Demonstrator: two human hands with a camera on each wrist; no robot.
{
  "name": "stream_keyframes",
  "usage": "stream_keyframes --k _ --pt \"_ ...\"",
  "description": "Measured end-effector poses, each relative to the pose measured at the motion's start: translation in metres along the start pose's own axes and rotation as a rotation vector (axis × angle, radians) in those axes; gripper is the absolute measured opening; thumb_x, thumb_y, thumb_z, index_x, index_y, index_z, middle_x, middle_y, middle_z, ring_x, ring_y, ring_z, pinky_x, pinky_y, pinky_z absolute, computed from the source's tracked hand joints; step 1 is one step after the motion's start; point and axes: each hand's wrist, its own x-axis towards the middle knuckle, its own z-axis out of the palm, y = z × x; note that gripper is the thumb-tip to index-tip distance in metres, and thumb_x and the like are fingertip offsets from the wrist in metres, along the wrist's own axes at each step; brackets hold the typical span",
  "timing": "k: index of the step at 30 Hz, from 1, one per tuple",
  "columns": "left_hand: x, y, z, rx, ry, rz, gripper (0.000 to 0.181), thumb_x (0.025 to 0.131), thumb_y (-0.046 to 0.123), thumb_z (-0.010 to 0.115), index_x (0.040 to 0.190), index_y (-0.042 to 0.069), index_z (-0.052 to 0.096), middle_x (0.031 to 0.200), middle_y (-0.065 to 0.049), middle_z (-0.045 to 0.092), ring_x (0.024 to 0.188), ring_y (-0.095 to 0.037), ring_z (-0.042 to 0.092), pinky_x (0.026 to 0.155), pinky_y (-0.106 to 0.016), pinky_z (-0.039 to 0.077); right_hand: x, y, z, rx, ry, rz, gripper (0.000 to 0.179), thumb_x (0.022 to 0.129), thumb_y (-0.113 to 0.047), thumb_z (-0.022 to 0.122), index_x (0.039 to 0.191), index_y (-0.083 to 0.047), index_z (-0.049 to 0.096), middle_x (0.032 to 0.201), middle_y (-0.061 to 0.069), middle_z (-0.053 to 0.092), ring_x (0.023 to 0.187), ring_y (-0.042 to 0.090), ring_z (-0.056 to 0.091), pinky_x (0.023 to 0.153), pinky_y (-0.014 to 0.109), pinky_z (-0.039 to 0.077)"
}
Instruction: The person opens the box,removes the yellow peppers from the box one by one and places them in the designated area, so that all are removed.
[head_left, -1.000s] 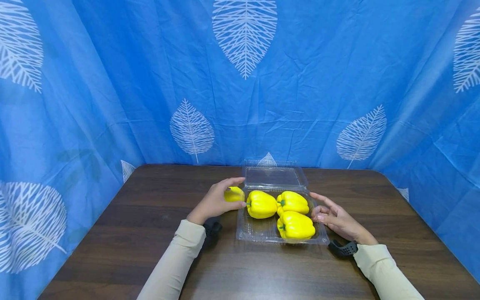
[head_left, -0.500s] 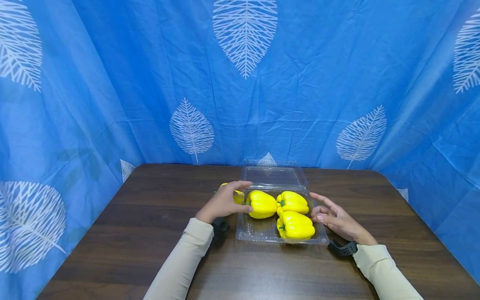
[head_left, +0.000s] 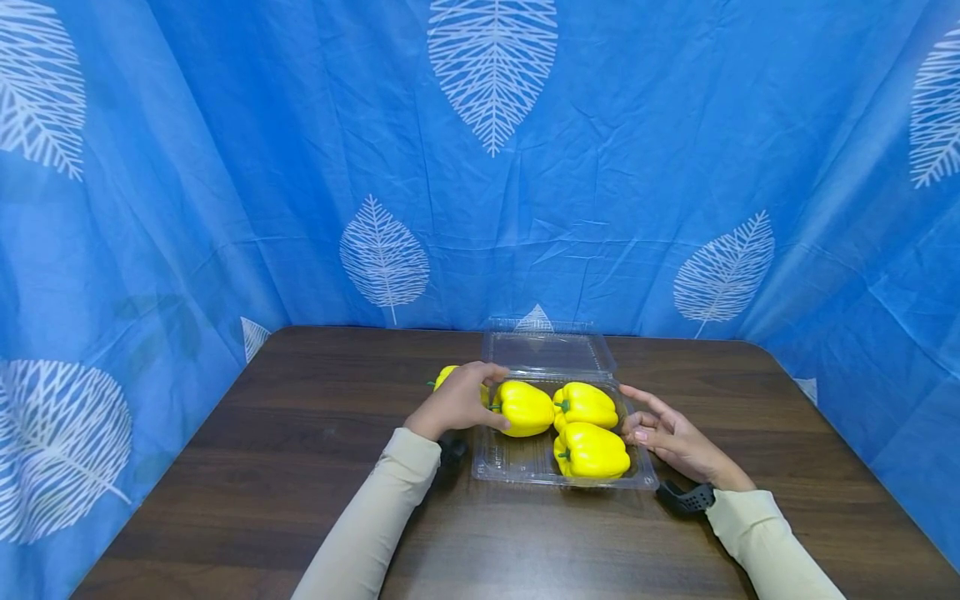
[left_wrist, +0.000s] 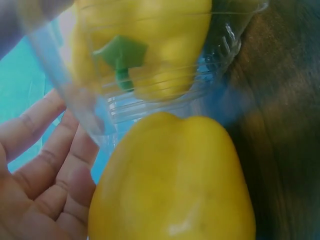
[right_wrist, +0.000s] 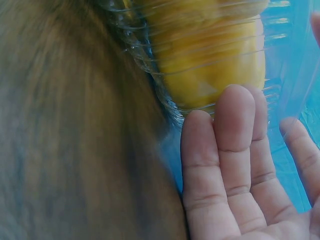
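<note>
A clear plastic clamshell container [head_left: 517, 467] lies on the table with its lid [head_left: 551, 350] folded back. Inside are three yellow bell peppers: the left one [head_left: 527, 410], the far right one [head_left: 588, 406] and the near right one [head_left: 596, 452]. My left hand [head_left: 457, 400] reaches over the left wall, thumb and index finger spread at the left pepper's stem end. Another yellow bell pepper [left_wrist: 172, 185] sits outside that wall, partly hidden behind this hand in the head view. My right hand [head_left: 678, 442] rests along the right wall, fingertips [right_wrist: 235, 102] at the plastic.
The brown wooden table [head_left: 300, 433] extends on both sides of the container. A blue curtain [head_left: 600, 167] with white leaf prints hangs behind its far edge. A black strap [head_left: 686, 497] is around the right wrist.
My left hand has moved right, from beside the outer pepper to the stem end of the left pepper in the container. The peppers and my right hand stay in place.
</note>
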Motion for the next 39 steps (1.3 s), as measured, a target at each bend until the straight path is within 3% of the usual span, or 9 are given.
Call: stream_keyframes --k 8,13,21,28,39 --pt "0.0048 0.0018 0.0048 0.119 -0.007 0.024 0.075 0.077 0.02 0.1 0.142 0.0 0.068 0.133 -0.013 0.071 0.123 -0.032 0.062 0.105 -0.048 0.055 -0.0002 0.0011 -0.0006 0.003 0.001 0.002 0.062 0.11 -0.002 0.05 0.157 -0.041 0.043 0.117 -0.002 0.069 0.11 0.011 0.068 0.102 0.025 0.057" --pt "0.0055 0.0033 0.0047 0.14 -0.01 0.023 0.074 0.077 0.023 0.1 0.141 0.001 0.069 0.13 -0.013 0.072 0.124 -0.032 0.06 0.107 -0.05 0.054 -0.0005 0.0021 -0.0016 -0.004 0.008 0.008 0.062 0.111 -0.002 0.05 0.158 -0.041 0.042 0.118 -0.001 0.068 0.11 0.012 0.068 0.102 0.025 0.057" --pt "0.005 0.0048 0.0048 0.133 -0.022 0.021 0.071 0.079 0.023 0.098 0.141 0.002 0.068 0.138 -0.014 0.07 0.133 -0.038 0.057 0.112 -0.054 0.05 -0.0003 0.0016 -0.0006 -0.002 0.013 0.012 0.062 0.11 -0.002 0.05 0.157 -0.042 0.043 0.117 -0.001 0.068 0.11 0.012 0.068 0.102 0.025 0.057" --pt "0.0038 0.0046 0.0049 0.11 -0.016 0.029 0.071 0.08 0.024 0.095 0.141 0.002 0.067 0.138 -0.013 0.07 0.127 -0.035 0.056 0.104 -0.05 0.055 -0.0002 0.0033 -0.0026 0.0 0.01 0.009 0.062 0.11 -0.001 0.05 0.157 -0.042 0.043 0.117 -0.002 0.068 0.11 0.011 0.069 0.102 0.025 0.057" --pt "-0.0014 0.0086 -0.0009 0.039 0.016 0.066 0.07 0.081 0.025 0.092 0.143 0.004 0.066 0.14 -0.013 0.068 0.128 -0.035 0.058 0.103 -0.05 0.057 -0.0009 0.0021 -0.0016 0.006 0.004 0.005 0.062 0.11 -0.002 0.05 0.158 -0.042 0.044 0.117 -0.002 0.068 0.11 0.011 0.068 0.102 0.025 0.057"
